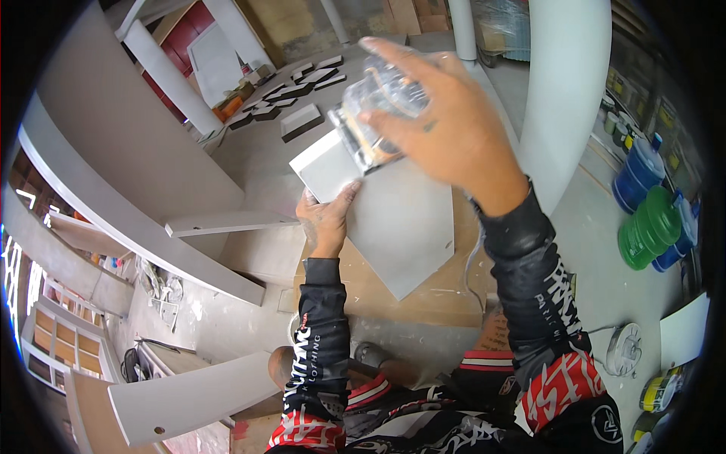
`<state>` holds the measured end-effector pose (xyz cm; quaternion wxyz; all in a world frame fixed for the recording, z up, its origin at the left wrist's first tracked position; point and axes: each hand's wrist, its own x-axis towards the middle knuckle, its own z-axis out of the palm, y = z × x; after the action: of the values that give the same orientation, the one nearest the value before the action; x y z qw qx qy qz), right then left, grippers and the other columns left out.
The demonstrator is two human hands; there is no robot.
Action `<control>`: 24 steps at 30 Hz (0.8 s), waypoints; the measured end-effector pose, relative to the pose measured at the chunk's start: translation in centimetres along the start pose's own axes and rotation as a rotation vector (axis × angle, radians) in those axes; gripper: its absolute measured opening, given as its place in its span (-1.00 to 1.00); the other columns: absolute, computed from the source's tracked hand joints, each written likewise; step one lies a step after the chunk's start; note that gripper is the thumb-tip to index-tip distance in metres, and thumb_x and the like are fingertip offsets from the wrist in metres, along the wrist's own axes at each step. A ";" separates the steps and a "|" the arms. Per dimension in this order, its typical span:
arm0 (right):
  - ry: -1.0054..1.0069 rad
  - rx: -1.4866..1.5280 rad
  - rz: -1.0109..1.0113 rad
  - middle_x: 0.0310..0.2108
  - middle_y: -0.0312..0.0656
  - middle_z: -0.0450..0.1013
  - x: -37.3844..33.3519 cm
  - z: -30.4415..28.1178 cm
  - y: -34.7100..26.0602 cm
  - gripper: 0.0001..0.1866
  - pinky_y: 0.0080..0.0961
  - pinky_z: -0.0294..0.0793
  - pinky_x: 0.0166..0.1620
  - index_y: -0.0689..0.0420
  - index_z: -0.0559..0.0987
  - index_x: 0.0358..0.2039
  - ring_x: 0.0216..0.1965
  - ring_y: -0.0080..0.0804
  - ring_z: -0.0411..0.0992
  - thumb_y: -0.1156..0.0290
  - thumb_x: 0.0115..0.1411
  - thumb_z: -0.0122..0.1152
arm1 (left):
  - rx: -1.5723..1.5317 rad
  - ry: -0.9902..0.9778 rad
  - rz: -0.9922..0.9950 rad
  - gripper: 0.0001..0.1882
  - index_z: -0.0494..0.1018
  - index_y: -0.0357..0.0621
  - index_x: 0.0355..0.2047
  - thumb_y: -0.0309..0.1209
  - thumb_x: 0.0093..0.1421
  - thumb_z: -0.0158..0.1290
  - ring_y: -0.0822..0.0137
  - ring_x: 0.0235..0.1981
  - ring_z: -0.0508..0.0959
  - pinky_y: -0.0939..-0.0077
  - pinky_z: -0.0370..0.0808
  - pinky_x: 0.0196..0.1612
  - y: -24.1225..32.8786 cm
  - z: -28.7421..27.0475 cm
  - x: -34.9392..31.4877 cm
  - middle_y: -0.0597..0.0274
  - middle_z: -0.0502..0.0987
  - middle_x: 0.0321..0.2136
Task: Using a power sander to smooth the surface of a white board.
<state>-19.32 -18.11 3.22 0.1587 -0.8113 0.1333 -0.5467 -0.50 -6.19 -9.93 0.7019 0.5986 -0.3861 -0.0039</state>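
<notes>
"White on its upper face, that small panel (325,166). Where is it?"

"Over the left side of the larger grey panel (401,234), hiding part of that edge. I can't tell whether it rests there or is held just above."

"And what carries the larger one?"

"A tan board (367,301). The grey panel's near corner points toward the person and stops just short of the board's near edge."

"How does the left hand (329,216) grip?"

"It pinches the small panel by its near edge: thumb pressed on the upper face by the near corner, the other fingers tucked mostly out of sight beneath."

"The right hand (461,113)?"

"Wrapped round a palm sander (382,91), thumb on the near side, forefinger stretched along the far side, the clear-looking body clasped between. It's blurred."

"Is the sander touching the work?"

"Its metal-edged base is right at the small panel's right-hand edge; I can't tell whether they touch."

"Anything else about?"

"A pale cable (466,280) runs near the tan board's right edge. Beyond its far left, flat blocks (302,119) with pale tops and dark sides lie on the floor (590,234). To the right stand a thick white column (563,91) and a green water bottle (650,227)."
</notes>
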 end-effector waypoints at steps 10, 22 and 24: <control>0.095 0.085 0.121 -0.09 -0.06 0.49 3.0 -2.7 9.6 -0.31 -0.37 0.56 -0.06 -0.23 0.48 0.29 -0.32 -0.30 0.54 0.13 0.12 0.46 | -0.056 -0.021 -0.011 -0.54 0.48 -0.35 -0.05 -0.44 0.11 0.39 0.41 -0.18 0.56 0.50 0.48 -0.02 0.3 0.4 0.2 0.20 0.61 -0.17; 0.004 0.091 0.028 -0.16 0.00 0.39 -0.7 0.5 -1.1 -0.30 -0.23 0.58 -0.20 -0.27 0.47 0.27 -0.34 -0.07 0.55 0.15 0.06 0.43 | -0.104 0.009 0.016 -0.60 0.54 -0.32 -0.11 -0.46 0.07 0.41 0.46 -0.23 0.58 0.53 0.51 -0.08 -0.9 -0.4 0.5 0.24 0.64 -0.22; -0.013 0.100 -0.019 -0.12 0.01 0.36 -1.8 1.5 -3.5 -0.29 -0.28 0.59 -0.24 -0.30 0.43 0.30 -0.43 -0.10 0.55 0.19 0.10 0.41 | -0.207 0.009 0.038 -0.58 0.53 -0.32 -0.09 -0.46 0.07 0.41 0.45 -0.22 0.58 0.53 0.50 -0.06 -3.0 -1.1 0.8 0.23 0.64 -0.21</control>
<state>-18.44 -14.07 2.56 0.1947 -0.8070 0.0974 -0.5490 2.07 -6.48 -12.05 0.7615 0.5156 -0.3918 -0.0280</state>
